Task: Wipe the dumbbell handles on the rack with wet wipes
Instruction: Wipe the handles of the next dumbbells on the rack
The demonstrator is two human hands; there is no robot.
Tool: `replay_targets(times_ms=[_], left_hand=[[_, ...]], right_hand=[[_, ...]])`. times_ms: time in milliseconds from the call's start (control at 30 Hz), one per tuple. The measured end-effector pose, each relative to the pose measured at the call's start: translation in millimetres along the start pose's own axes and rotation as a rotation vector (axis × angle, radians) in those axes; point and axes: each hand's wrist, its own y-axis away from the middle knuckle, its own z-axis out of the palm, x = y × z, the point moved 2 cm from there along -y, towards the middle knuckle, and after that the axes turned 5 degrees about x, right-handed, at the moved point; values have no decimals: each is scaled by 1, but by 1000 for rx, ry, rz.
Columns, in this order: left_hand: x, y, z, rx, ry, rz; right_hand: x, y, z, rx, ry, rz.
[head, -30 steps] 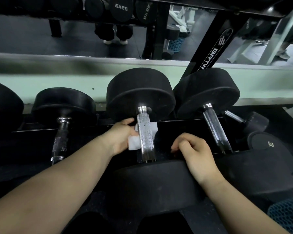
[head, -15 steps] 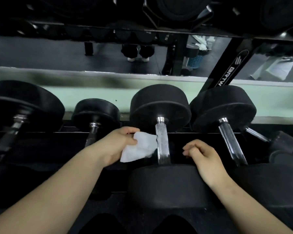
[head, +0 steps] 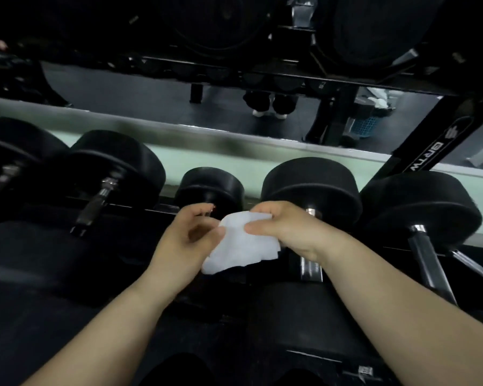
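Item: white crumpled wet wipe [head: 243, 243], held above the black steel rack [head: 441, 140], clear of every handle.
Right hand [head: 285, 232]: wipe pinched between thumb and curled fingers.
Left hand [head: 190, 240]: loosely curled, thumb tip laid at the wipe's left edge; a firm grip cannot be confirmed.
Step judged: refolding. A clean face is best turned outward, then wrapped round the chrome knurled handle [head: 310, 270] beneath the right hand and drawn along it.

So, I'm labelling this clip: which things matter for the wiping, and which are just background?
In use: wet wipe, pinched by left hand and right hand; dumbbell handles.
Just there: blue basket and white shoes in the mirror; rack upright.
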Motion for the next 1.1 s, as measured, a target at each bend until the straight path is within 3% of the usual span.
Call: replay_targets(times_ms=[100,200,333,433,567,800,867,1000,1100], left_hand=[[-29,6,-26,144,-244,166],[-58,14,-33,161,-484,282],[-74,12,-34,200,-453,398],[-78,12,-34,244,-465,440],[-81,9,-36,271,-449,496],[-87,8,-39,277,-400,478],[-87,8,-39,276,-399,479],[-88,7,-39,280,-409,489],[-88,8,-38,284,-408,502]], right_hand=[[5,-9,-1,95,-47,61],[5,-23,-2,237,-1,44],[-10,-52,24,365,331,-166],[-9,-83,63,276,622,-245],[18,-110,100,-39,892,-223],[21,-83,110,-354,936,-341],[15,-90,106,-311,978,-374],[4,-108,90,-24,911,-298],[11,-102,95,-88,989,-300]])
